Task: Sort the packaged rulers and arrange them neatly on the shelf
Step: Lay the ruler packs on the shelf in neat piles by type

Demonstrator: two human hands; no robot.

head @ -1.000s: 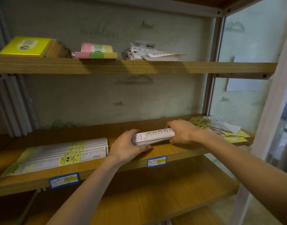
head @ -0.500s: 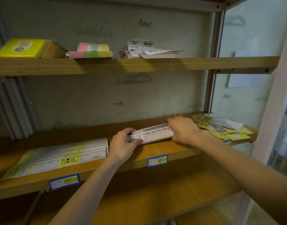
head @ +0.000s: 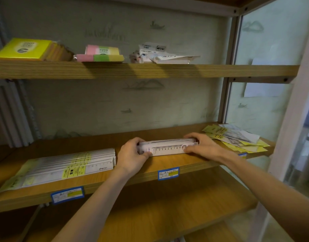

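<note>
Middle shelf, seen from the front. The left hand and the right hand each curl round one end of a small bundle of short packaged rulers, thumbs on the near face, fingers over the top edge; the bundle stands on its long edge on the shelf, near the front, roughly midway along it. The exact count in the bundle cannot be told, since only the foremost printed scale shows. To the left, just beside the left hand, lies one fanned stack of long packaged rulers, about ten by the visible edges. At the right end lies one loose heap of yellow and white packets, too jumbled to count.

Judged by appearance, the rulers are light, stiff and thin, and their glossy sleeves probably slide on one another; a grip at both ends, squeezing inward, seems best to keep the bundle square. Two blue price labels mark the shelf edge.
</note>
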